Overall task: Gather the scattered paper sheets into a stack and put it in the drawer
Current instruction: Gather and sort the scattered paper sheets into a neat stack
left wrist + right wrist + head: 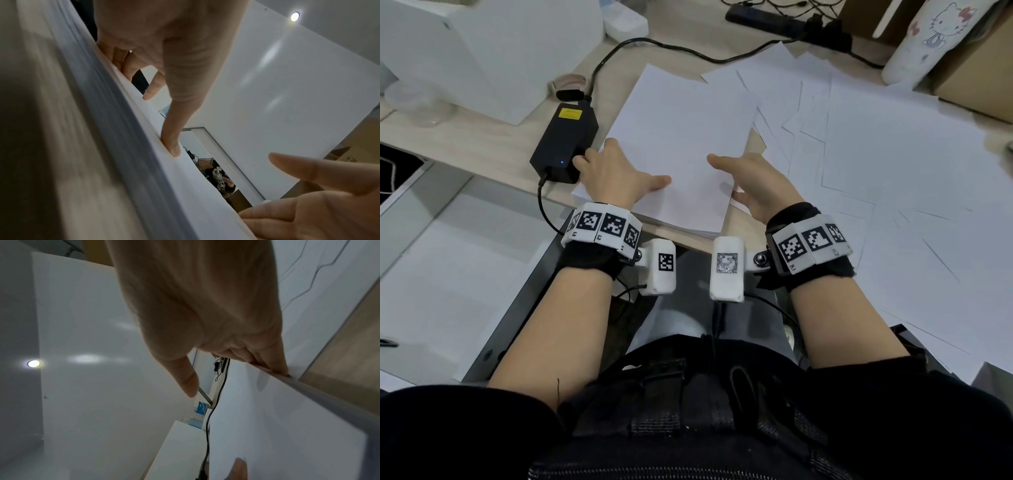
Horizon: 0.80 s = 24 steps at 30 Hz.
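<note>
A thick stack of white paper (681,147) lies near the desk's front edge, its near corner overhanging. My left hand (623,171) holds its left side: the thumb presses on the top sheet (174,129) and the fingers (123,61) curl against the edge. My right hand (743,178) is at the right side. Its fingers (275,363) lie against the stack's edge (308,394) while its thumb hovers just above the paper. Several loose sheets (893,171) are spread over the desk to the right. No drawer is clearly identifiable.
A black power adapter (566,140) with its cable touches my left fingers. Behind it are a watch (570,85) and a white box (493,51). A power strip (787,22), a cartoon-cat bottle (928,37) and a cardboard box (979,75) stand at the back.
</note>
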Tool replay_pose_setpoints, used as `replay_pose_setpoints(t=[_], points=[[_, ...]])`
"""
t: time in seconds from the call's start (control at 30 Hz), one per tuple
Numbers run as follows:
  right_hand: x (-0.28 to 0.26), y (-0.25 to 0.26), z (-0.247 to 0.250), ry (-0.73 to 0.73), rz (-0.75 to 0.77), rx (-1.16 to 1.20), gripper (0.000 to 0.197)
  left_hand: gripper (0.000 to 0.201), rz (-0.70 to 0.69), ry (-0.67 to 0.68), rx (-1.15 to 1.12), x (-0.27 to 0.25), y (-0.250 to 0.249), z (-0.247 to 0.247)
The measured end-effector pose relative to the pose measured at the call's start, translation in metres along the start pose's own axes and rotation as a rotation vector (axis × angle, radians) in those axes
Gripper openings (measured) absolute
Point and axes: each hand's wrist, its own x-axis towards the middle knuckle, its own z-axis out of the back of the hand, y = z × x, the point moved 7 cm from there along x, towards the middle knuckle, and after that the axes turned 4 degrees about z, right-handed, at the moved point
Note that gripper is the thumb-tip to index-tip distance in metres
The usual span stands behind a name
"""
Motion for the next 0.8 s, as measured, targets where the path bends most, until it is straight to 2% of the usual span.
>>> replay_pose_setpoints(t=[0.17,0.3,0.33,0.43,0.53,0.6,0.7,0.8], points=[[-0.004,0.003,0.004,0.024,0.019,0.045,0.076,0.096,-0.027,0.004,0.069,-0.005,-0.005,-0.001],[-0.007,0.002,0.007,0.062,0.028,-0.028,0.097,0.090,-0.098,0.004,0.141,-0.020,-0.014,0.000],[-0.011,0.003,0.009,0.056,0.033,-0.033,0.094,0.087,-0.132,0.004,0.156,-0.024,-0.018,0.000],[-0.027,0.006,0.019,0.021,0.065,0.006,0.067,0.069,-0.227,0.054,0.128,-0.035,-0.034,-0.005],[-0.041,0.009,0.039,-0.009,0.137,0.009,0.064,0.061,-0.313,0.151,0.099,-0.047,-0.060,-0.018],[-0.053,0.014,0.058,-0.051,0.189,-0.007,0.054,0.058,-0.373,0.224,0.068,-0.060,-0.083,-0.029],[-0.071,0.012,0.095,-0.148,0.237,0.005,0.034,0.053,-0.474,0.384,-0.036,-0.092,-0.119,-0.048],[-0.087,-0.002,0.139,-0.299,0.236,0.007,0.023,0.054,-0.519,0.510,-0.098,-0.126,-0.150,-0.068]])
